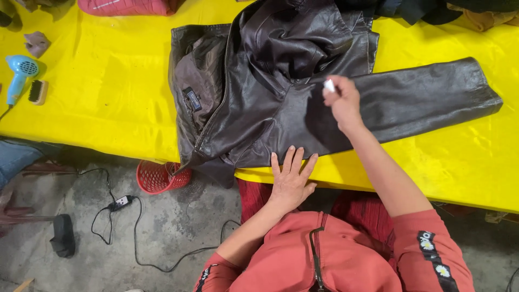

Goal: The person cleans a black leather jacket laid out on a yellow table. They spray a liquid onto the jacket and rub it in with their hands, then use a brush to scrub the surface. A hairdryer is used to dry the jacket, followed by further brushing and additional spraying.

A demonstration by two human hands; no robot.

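Yellow table point(97, 108) is covered by a jacket point(259, 108); left hand point(292, 181) pressed flat, fingers spread; white bit point(329, 85), half hidden, is pinched by right hand point(341, 103).

Yellow-covered table point(108, 108): dark leather jacket point(281, 92), blue hairdryer point(20, 73), brush point(38, 92), crumpled cloth point(37, 42).

Bright even light, sharp pic; soft glare on leather jacket point(270, 81), faint shadows.

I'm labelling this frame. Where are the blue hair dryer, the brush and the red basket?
blue hair dryer point(22, 67): head view, on its round head.
brush point(37, 91): head view, on its dark bristles.
red basket point(157, 177): head view, on its mesh wall.
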